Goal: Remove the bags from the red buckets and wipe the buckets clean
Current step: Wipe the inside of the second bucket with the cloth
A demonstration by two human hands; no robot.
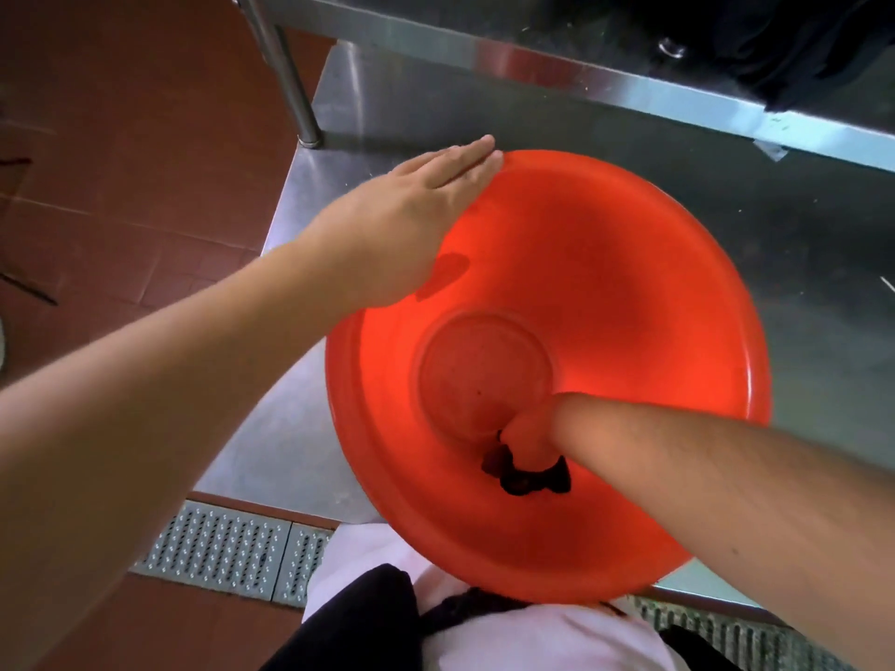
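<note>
**Red bucket on a steel shelf, one hand inside with a dark cloth**

Red-brown floor tiles [97, 152] and a perforated metal drain grate [218, 556] lie below the camera, beside the person's white garment [508, 636] and a dark apron or strap [358, 617] at the bottom edge.

Just above that, the red bucket [629, 263] sits on the lower stainless steel shelf [271, 438], its near rim hanging past the shelf edge toward the person. No bag shows inside it.

The right hand [528, 431] reaches down inside the bucket along the near wall, close to the round base. It presses a dark cloth [525, 472] against the wall; the cloth bunches around the fingers. The forearm hides most of the hand, so whether the fingers curl round the cloth or lie flat on it cannot be told.

The left hand [426, 196] lies flat on the bucket's left rim, fingers straight and pressed together, their tips on the far-left edge.

Farther off, a round steel leg [290, 84] stands on the shelf's corner and carries the upper steel tabletop [557, 55]. Dark fabric [813, 46] lies on that top at the right, blurred.
</note>
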